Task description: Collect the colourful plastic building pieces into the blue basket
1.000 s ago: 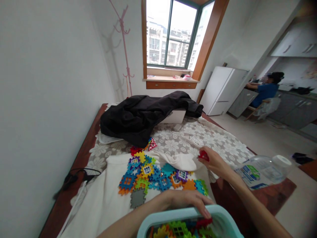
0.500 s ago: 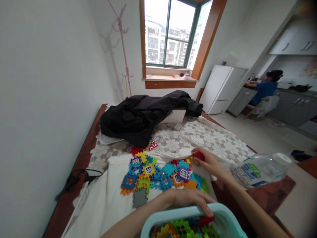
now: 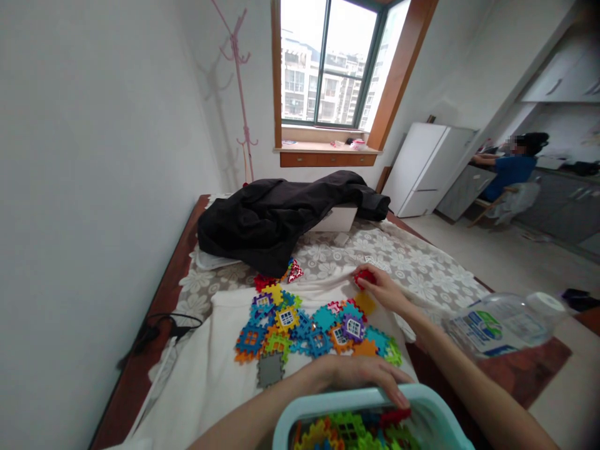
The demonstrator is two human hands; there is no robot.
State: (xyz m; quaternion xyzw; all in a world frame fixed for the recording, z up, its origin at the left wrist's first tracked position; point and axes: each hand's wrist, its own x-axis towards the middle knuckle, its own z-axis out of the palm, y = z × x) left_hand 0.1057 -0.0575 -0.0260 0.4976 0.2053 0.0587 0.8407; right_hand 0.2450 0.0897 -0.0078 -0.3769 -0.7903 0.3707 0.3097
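My right hand [image 3: 383, 290] reaches across the bed and pinches a red toy tile [image 3: 363, 276] at the far edge of a white cloth [image 3: 206, 369]. Several colourful interlocking tiles [image 3: 309, 328] lie spread on that cloth, with a grey tile [image 3: 270, 370] nearest me. My left hand [image 3: 363, 375] rests over the rim of a light-blue basket [image 3: 328, 403] at the bottom edge, fingers curled on the rim. More bright tiles [image 3: 347, 432] fill the basket.
A black jacket [image 3: 276, 215] lies heaped at the far end over a white box [image 3: 335, 219]. A clear plastic bottle [image 3: 506, 324] lies at the right edge. A black cable [image 3: 159, 328] lies at left. A seated person [image 3: 509, 172] is far right, near a white fridge [image 3: 429, 169].
My right hand with the red tile has moved left and farther away, to the cloth's far edge. The cloth fold there has flattened, showing more tiles. My left hand stays on the basket.
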